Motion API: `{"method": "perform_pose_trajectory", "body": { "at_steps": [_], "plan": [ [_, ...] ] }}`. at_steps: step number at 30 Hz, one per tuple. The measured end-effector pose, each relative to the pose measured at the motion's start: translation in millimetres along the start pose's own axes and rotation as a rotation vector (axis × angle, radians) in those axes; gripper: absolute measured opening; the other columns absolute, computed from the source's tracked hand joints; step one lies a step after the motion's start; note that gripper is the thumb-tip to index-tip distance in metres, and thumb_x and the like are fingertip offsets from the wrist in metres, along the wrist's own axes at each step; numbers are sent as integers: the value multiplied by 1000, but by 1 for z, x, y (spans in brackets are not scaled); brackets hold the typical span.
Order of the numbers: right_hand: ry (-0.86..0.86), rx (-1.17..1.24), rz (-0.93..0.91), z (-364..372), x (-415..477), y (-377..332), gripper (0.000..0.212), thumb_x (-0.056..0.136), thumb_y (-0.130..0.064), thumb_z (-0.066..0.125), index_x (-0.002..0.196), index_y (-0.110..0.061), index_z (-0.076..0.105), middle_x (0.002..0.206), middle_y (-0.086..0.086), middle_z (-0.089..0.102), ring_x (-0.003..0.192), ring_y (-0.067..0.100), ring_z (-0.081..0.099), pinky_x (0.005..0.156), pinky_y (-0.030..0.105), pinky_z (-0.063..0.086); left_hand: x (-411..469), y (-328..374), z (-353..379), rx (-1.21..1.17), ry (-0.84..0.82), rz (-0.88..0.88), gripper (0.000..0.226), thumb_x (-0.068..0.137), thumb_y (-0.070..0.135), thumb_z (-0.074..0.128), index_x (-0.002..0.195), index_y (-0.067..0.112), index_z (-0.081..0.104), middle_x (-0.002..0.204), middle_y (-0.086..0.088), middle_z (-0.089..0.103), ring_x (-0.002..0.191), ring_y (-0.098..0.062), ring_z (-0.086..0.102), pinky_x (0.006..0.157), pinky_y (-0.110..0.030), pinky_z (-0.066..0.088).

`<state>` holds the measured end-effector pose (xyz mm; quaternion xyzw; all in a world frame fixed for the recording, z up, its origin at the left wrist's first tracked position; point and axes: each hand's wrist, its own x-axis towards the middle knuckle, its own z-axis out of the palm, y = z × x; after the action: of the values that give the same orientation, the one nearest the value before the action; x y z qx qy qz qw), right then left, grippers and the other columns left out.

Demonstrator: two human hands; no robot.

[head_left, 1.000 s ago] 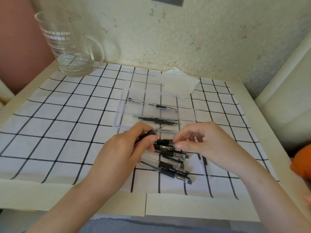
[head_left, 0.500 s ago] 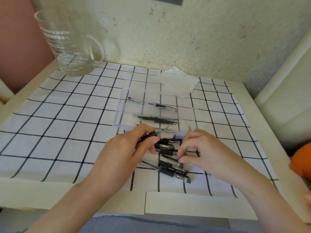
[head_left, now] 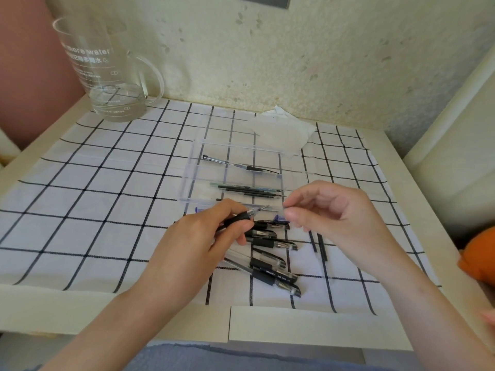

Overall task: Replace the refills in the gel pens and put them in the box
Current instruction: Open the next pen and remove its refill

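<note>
Right hand [head_left: 330,214] lifted, perhaps pinching, pen [head_left: 239,217] gripped

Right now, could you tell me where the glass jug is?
Head view: the glass jug stands at the far left corner of the table, left of the clear box.

The cream bench [head_left: 267,325] has a white cloth [head_left: 93,210] with black lines spread over most of it (the near edge is bare). On the cloth, a glass jug [head_left: 107,76] with a little water stands at the far left corner, a clear box [head_left: 191,167] sits in the middle, and a white tissue [head_left: 284,132] lies at its far right corner. A heap of black gel pens [head_left: 270,263] lies just in front of the box, with two thin refills [head_left: 321,247] on their right.
</note>
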<state>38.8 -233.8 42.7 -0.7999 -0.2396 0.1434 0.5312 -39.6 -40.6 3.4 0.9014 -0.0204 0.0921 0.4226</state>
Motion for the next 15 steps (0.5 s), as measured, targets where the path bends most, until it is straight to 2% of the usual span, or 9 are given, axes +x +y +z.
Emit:
{"method": "perform_pose_trajectory", "body": {
  "at_steps": [3, 9, 15],
  "plan": [
    [12, 97, -26, 4, 2, -2, 14, 78, -7, 70, 85, -19, 71, 74, -5, 69, 66, 3, 61, 64, 13, 48, -1, 0, 0, 3, 1, -1, 39, 78, 58, 33, 98, 35, 57, 77, 19, 65, 60, -13, 57, 56, -25, 50],
    [-53, 99, -26, 12, 4, -3, 17, 80, -1, 68, 89, -16, 71, 74, -4, 68, 68, 3, 63, 66, 13, 48, 0, 0, 1, 7, 0, 15, 35, 79, 57, 34, 95, 36, 57, 74, 18, 65, 58, -14, 57, 56, -28, 50],
    [-96, 110, -8, 20, 3, -1, 16, 81, -2, 68, 86, -17, 72, 74, 3, 70, 66, 7, 63, 65, 17, 51, -1, -1, 3, 59, -21, 61, 33, 82, 56, 35, 97, 36, 56, 69, 20, 64, 65, -4, 58, 55, -21, 48]
  ]
}}
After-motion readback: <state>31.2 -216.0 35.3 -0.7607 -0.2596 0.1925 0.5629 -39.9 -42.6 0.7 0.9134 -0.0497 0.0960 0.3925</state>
